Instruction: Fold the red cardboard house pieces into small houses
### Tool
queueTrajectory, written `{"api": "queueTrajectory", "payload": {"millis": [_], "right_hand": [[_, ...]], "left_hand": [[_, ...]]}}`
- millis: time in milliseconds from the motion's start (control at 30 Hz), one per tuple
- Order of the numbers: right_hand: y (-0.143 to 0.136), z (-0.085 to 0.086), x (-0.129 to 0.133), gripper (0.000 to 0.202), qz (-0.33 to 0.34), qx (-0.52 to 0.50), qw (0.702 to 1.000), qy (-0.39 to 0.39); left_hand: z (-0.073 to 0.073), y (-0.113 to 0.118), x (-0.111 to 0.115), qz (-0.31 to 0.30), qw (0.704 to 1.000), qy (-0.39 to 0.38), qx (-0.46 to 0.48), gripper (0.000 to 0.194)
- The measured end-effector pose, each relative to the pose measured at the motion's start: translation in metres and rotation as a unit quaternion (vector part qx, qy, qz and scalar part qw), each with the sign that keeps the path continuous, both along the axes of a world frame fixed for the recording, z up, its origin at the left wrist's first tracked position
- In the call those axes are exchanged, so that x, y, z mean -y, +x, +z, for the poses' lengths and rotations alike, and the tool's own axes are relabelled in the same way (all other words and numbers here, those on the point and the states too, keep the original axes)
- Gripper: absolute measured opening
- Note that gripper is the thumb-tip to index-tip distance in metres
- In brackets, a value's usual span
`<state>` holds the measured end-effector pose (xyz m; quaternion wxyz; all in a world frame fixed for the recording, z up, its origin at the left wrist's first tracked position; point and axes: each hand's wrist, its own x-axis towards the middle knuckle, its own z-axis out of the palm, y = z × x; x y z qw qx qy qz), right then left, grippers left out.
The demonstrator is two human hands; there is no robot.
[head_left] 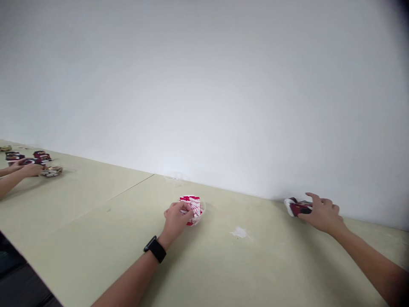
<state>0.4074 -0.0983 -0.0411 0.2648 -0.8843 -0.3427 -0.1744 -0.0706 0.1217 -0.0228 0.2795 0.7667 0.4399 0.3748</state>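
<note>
My left hand (177, 217), with a black watch on its wrist, is closed at the fingertips on a red-and-white patterned bundle (195, 207). The bundle is over the table, and clear plastic seems to show at its right edge. Far to the right, my right hand (322, 213) has thumb and forefinger spread around a dark red and white bundle (298, 208) by the wall. Its thumb appears to touch the bundle's near side; the hand hides the bundle's right end.
A pale green table (128, 238) runs along a white wall (204, 85). At the far left, another person's hands (30, 169) work among dark red bundles (42, 156) and a brown-and-white bundle (51, 171). Clear plastic (175, 177) lies against the wall, and a white patch (240, 232) marks the tabletop.
</note>
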Motion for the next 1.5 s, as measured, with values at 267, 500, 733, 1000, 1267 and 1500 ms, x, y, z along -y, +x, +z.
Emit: {"api": "queueTrajectory", "payload": {"millis": [267,500,733,1000,1267,1500], "right_hand": [[-0.111,0.075,0.014,0.080,0.115,0.018,0.993,-0.015],[-0.256,0.068,0.039,0.081,0.277,0.029,0.960,0.031],[-0.342,0.031,0.048,0.075,0.318,-0.005,0.943,0.099],[-0.350,0.010,0.050,0.073,0.318,-0.082,0.938,0.115],[-0.350,0.017,0.053,0.074,0.314,-0.153,0.927,0.133],[-0.348,0.020,0.055,0.072,0.323,-0.176,0.922,0.121]], "left_hand": [[-0.006,0.000,-0.002,0.003,0.999,-0.013,0.050,0.006],[0.000,0.001,0.004,0.017,0.997,-0.018,0.071,0.010],[-0.005,0.006,0.007,0.037,0.997,-0.010,0.066,0.011],[0.007,0.003,0.024,-0.018,0.994,0.019,0.105,0.010],[-0.005,0.019,0.066,-0.254,0.951,0.010,0.177,0.012],[-0.016,0.020,0.085,-0.331,0.942,-0.019,0.051,0.027]]}}
